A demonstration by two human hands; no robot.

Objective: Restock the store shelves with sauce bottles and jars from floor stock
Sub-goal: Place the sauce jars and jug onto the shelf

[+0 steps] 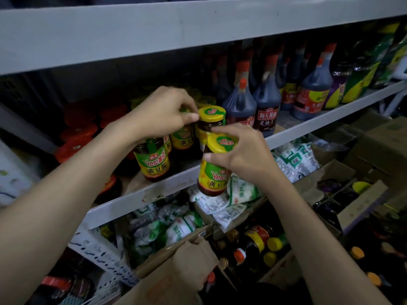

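My right hand (240,155) grips a yellow-lidded soybean paste jar (213,172) by its neck, holding it in the air just in front of the middle shelf's edge (308,126). My left hand (163,111) reaches over the shelf, its fingertips on the lid of a jar (211,114) that stands there. Two more of the same jars (154,164) (182,139) stand on the shelf under and beside my left wrist.
Dark soy sauce bottles (266,106) with red caps fill the shelf to the right. Red-lidded jars (77,137) sit at the left. Below are white-green bags (293,159) and cardboard boxes (193,260) with bottles (255,241). An upper shelf (154,34) overhangs.
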